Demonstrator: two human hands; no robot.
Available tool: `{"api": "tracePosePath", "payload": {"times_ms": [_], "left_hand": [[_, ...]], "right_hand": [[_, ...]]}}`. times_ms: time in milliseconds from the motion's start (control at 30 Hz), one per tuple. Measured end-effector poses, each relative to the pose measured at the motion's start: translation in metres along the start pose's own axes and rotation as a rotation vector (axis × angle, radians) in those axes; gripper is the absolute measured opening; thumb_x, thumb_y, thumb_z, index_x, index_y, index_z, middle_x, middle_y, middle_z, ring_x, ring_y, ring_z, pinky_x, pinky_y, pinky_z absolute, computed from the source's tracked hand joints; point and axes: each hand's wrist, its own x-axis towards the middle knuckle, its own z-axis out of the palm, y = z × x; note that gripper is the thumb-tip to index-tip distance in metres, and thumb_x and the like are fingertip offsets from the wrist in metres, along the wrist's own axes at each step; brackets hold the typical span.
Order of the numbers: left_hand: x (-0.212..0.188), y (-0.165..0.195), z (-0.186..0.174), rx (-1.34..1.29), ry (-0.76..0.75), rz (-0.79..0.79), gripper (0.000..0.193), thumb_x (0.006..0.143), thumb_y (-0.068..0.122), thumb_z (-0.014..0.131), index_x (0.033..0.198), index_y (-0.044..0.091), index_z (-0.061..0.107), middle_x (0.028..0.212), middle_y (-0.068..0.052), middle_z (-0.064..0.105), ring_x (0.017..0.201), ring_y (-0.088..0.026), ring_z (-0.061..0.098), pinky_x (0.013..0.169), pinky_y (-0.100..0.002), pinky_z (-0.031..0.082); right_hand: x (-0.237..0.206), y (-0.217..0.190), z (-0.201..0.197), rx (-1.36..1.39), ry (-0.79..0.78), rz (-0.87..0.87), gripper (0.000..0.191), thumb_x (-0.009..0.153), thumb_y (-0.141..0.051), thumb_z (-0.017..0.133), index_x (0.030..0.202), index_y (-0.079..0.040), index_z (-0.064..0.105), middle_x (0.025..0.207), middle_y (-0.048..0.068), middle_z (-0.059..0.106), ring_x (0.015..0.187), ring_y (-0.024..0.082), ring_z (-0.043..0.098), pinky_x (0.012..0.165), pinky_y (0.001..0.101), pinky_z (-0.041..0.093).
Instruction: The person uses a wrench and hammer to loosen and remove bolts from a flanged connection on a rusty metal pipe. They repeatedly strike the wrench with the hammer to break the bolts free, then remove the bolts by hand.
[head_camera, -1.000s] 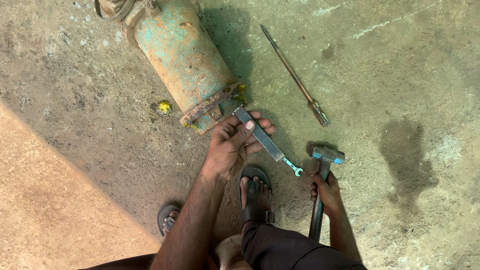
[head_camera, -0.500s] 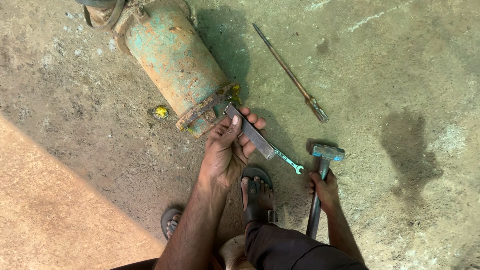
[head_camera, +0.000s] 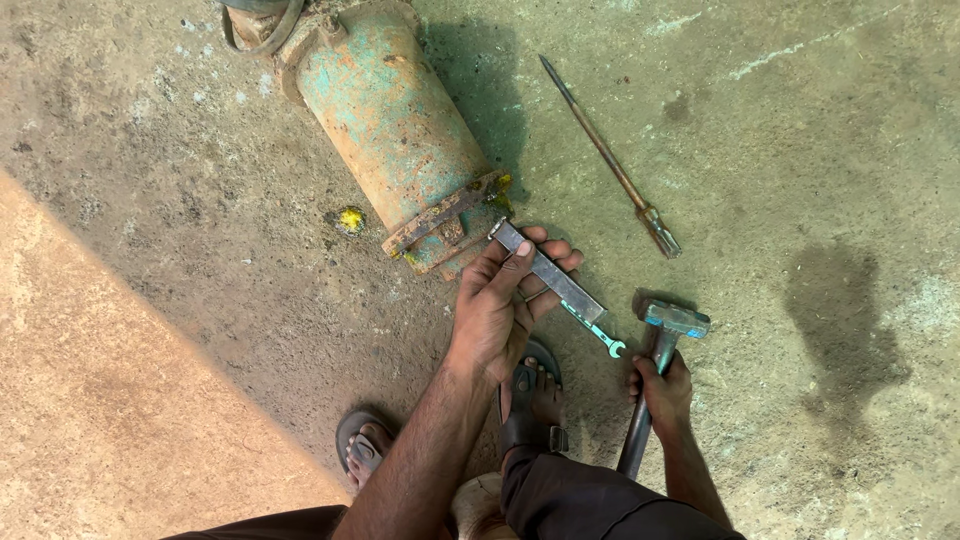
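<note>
My left hand (head_camera: 500, 300) grips a flat grey metal bar (head_camera: 550, 272) and holds it slanted, its upper end next to the rusty band at the end of a green, rust-stained cylinder (head_camera: 395, 120) lying on the concrete floor. A small teal-tipped spanner (head_camera: 598, 336) sticks out below the bar's lower end. My right hand (head_camera: 662, 392) is closed around the dark handle of a hammer (head_camera: 672, 322), whose grey head rests on the floor just right of the bar.
A long thin pointed rod (head_camera: 610, 165) lies on the floor to the right of the cylinder. A small yellow scrap (head_camera: 350, 218) sits left of the cylinder's end. My sandalled feet (head_camera: 530, 395) are below the hands. A sunlit patch (head_camera: 110, 400) covers the floor at lower left.
The view has drifted slightly, so the cylinder sits a little lower in frame. My left hand has shifted the bar a bit closer to the cylinder's banded end. The hammer stays put.
</note>
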Motion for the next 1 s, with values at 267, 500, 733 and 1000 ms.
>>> {"api": "tracePosePath", "payload": {"times_ms": [267,500,733,1000], "left_hand": [[0.000,-0.006,0.000,0.058,0.006,-0.005,0.022,0.106,0.009,0.050,0.125,0.002,0.058,0.115,-0.014,0.070,0.117,-0.026,0.069,0.101,-0.044,0.057],[0.001,-0.009,0.000,0.142,0.003,-0.007,0.023,0.104,0.009,0.052,0.125,0.003,0.056,0.115,-0.012,0.070,0.117,-0.022,0.068,0.106,-0.041,0.054],[0.001,-0.012,0.000,0.204,0.049,-0.005,0.018,0.101,0.012,0.060,0.118,0.004,0.062,0.094,-0.004,0.066,0.090,-0.014,0.065,0.089,-0.033,0.054],[-0.006,-0.012,0.003,0.189,0.004,-0.052,0.008,0.097,0.015,0.068,0.101,0.008,0.066,0.075,0.005,0.051,0.060,-0.003,0.043,0.056,-0.024,0.038]], "right_hand": [[-0.003,-0.002,0.004,-0.020,0.020,0.000,0.023,0.093,-0.013,0.067,0.106,0.002,0.056,0.069,0.012,0.063,0.049,0.020,0.059,0.043,0.0359,0.052],[-0.006,-0.004,0.006,-0.048,0.018,-0.004,0.021,0.093,-0.012,0.066,0.106,0.002,0.057,0.071,0.013,0.065,0.050,0.020,0.061,0.044,0.0369,0.053],[-0.010,-0.007,0.008,-0.060,0.024,-0.015,0.020,0.093,-0.012,0.066,0.104,0.003,0.058,0.072,0.013,0.065,0.051,0.021,0.062,0.044,0.0376,0.053],[-0.014,-0.013,0.010,-0.079,0.037,-0.040,0.021,0.093,-0.013,0.066,0.104,0.003,0.058,0.071,0.014,0.066,0.050,0.021,0.063,0.043,0.0378,0.054]]}}
